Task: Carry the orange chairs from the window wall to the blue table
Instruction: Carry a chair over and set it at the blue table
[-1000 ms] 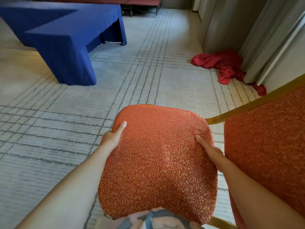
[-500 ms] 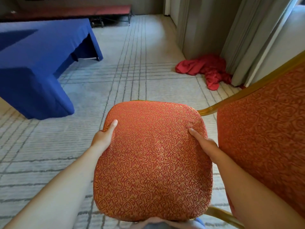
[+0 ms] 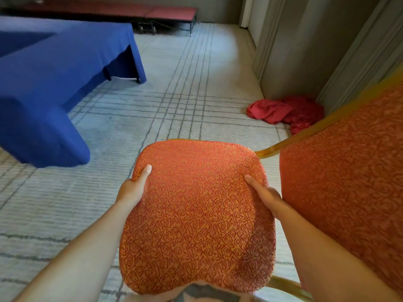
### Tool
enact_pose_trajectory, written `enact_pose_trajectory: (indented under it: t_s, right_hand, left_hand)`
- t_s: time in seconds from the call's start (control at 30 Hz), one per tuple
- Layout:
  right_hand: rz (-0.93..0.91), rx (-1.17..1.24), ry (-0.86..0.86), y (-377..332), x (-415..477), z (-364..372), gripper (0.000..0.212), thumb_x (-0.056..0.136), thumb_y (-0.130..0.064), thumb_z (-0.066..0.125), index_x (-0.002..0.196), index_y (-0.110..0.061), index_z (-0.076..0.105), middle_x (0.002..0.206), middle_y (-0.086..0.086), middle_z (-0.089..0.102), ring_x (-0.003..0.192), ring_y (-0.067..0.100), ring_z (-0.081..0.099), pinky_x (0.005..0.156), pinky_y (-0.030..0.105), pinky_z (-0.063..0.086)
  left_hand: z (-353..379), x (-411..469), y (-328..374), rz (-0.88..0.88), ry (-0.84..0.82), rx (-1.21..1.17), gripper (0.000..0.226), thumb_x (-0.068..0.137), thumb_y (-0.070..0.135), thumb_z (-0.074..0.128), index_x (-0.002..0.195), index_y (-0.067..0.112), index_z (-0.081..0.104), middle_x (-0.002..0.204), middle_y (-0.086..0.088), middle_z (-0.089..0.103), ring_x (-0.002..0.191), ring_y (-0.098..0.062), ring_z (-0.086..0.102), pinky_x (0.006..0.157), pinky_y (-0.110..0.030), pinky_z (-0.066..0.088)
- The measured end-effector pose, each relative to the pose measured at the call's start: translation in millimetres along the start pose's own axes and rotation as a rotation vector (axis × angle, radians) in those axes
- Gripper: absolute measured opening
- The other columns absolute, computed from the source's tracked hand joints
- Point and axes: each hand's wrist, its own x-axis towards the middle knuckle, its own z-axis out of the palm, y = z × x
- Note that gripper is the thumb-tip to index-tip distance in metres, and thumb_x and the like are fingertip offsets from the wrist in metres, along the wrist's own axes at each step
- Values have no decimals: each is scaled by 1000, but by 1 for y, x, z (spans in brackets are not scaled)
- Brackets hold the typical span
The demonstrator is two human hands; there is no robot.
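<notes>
I hold an orange chair (image 3: 196,216) off the carpet in front of me, its patterned seat facing up and its padded back with a golden frame at the right. My left hand (image 3: 134,188) grips the seat's left edge, thumb on top. My right hand (image 3: 265,196) grips the seat's right edge, thumb on the cushion, fingers hidden underneath. The blue table (image 3: 50,83), draped in blue cloth, stands at the left, ahead of me.
A crumpled red cloth (image 3: 285,114) lies on the carpet by the grey curtains (image 3: 305,51) at the right. A low red platform (image 3: 152,13) runs along the far wall. Pale lined carpet (image 3: 185,88) stretches between the table and the curtains.
The view has swung right and the table has slid toward the left edge and grown closer. Both hands keep the same grip on the seat.
</notes>
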Motion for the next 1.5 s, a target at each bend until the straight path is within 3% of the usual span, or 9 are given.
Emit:
enact_pose_trajectory:
  t_s: [0.13, 0.3, 0.47, 0.67, 0.83, 1.07, 1.2, 1.4, 1.5]
  right_hand:
    - [57, 26, -49, -54, 68, 16, 105, 51, -82, 72, 129, -13, 62, 119, 9, 68, 107, 28, 64, 103, 42, 47]
    - [73, 44, -62, -102, 150, 45, 113, 47, -83, 70, 136, -15, 55, 125, 12, 65, 112, 32, 60, 106, 47, 44]
    - [75, 78, -36, -178, 239, 77, 111, 48, -84, 70, 135, -16, 57, 125, 11, 65, 113, 31, 60, 106, 46, 43]
    - [-12, 111, 40, -282, 312, 95, 96, 56, -80, 71, 130, -18, 61, 122, 7, 67, 109, 26, 62, 103, 39, 45]
    - [-10, 163, 46, -343, 377, 105, 87, 60, -75, 73, 127, -21, 63, 112, 3, 69, 105, 24, 63, 101, 39, 47]
    - [12, 133, -1, -420, 505, 117, 98, 51, -77, 74, 129, -19, 61, 113, 6, 70, 102, 26, 65, 98, 40, 49]
    - [-4, 100, -21, -497, 591, 115, 105, 48, -81, 73, 132, -19, 59, 116, 8, 69, 102, 28, 65, 99, 42, 49]
    - [26, 75, -66, -586, 702, 113, 104, 48, -80, 75, 132, -20, 60, 114, 8, 70, 100, 29, 67, 99, 46, 50]
    - [52, 81, -92, -612, 744, 124, 97, 51, -76, 76, 128, -18, 62, 109, 8, 72, 98, 28, 68, 98, 45, 51]
  left_hand:
    - [4, 62, 46, -7, 14, -35, 78, 65, 87, 46, 77, 12, 63, 90, -15, 65, 94, -30, 63, 78, -34, 45]
    - [19, 153, 85, 4, 12, -40, 95, 57, 93, 46, 98, 9, 68, 99, -15, 68, 98, -30, 63, 80, -33, 45]
    - [28, 274, 150, 64, 23, -12, 93, 65, 87, 47, 105, 5, 66, 111, -21, 66, 108, -33, 60, 79, -30, 38]
    - [27, 385, 236, 143, 12, -33, 91, 67, 85, 47, 105, 5, 67, 110, -21, 67, 108, -33, 61, 79, -30, 39]
    - [32, 463, 302, 152, -38, -55, 109, 54, 94, 44, 115, 6, 66, 117, -18, 65, 114, -32, 58, 90, -34, 42]
    - [77, 576, 353, 129, -44, -81, 99, 57, 90, 45, 106, 8, 70, 105, -15, 69, 106, -30, 62, 81, -29, 42]
    - [99, 655, 415, 94, -10, -124, 93, 65, 83, 50, 111, 4, 67, 114, -19, 66, 111, -31, 60, 83, -30, 40]
    - [134, 752, 480, 42, 33, -145, 93, 67, 80, 54, 118, 3, 61, 122, -20, 62, 116, -33, 56, 95, -35, 40]
    - [142, 792, 501, 28, 35, -147, 95, 60, 83, 51, 113, 5, 66, 117, -19, 65, 112, -32, 59, 87, -32, 40]
